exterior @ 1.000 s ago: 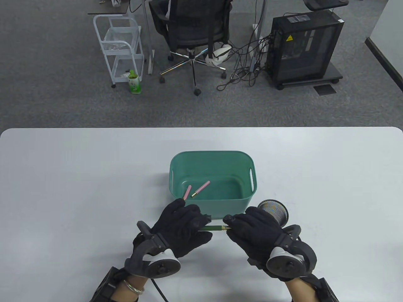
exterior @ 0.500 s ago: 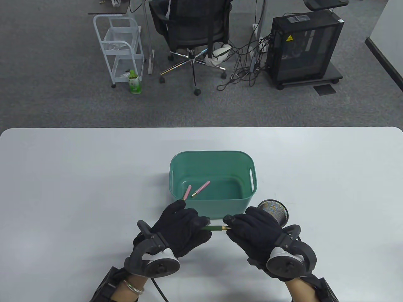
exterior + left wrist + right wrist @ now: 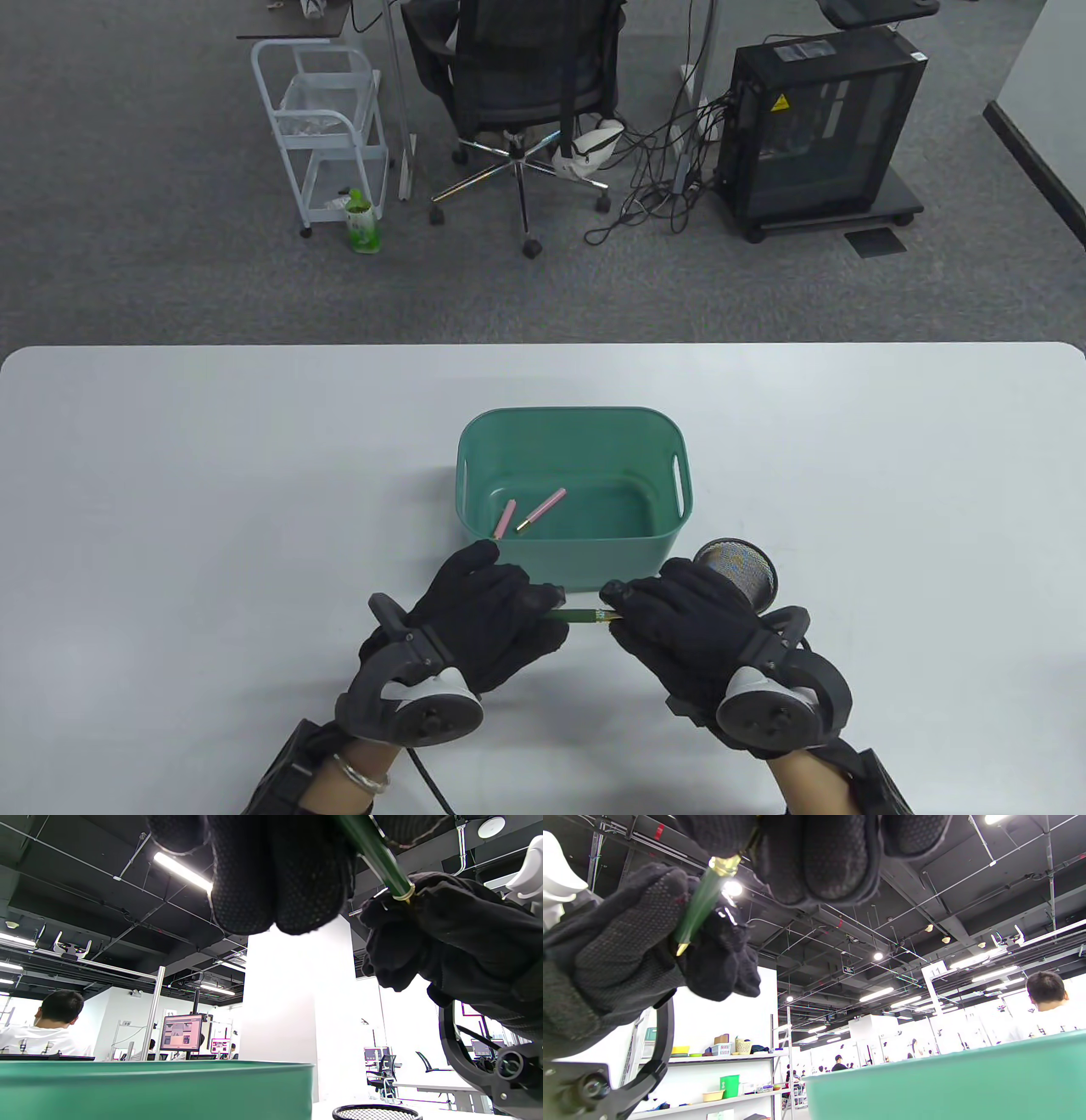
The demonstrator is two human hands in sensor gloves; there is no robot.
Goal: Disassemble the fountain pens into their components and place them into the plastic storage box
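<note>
A dark green fountain pen (image 3: 579,615) with a gold ring lies level between both hands, just in front of the green plastic storage box (image 3: 573,422). My left hand (image 3: 496,615) grips its left end and my right hand (image 3: 670,620) grips its right end. The left wrist view shows the green pen (image 3: 375,857) running from my left hand's fingers (image 3: 275,874) into the right glove. In the right wrist view the pen (image 3: 700,906) runs from my right hand's fingers (image 3: 814,857) to the left glove. Two pink pen parts (image 3: 530,512) lie inside the box.
A black mesh pen cup (image 3: 736,573) stands right of the box, close behind my right hand. The white table (image 3: 212,509) stretches to both sides. Beyond its far edge are an office chair (image 3: 517,85), a white cart (image 3: 327,127) and a computer tower (image 3: 819,127).
</note>
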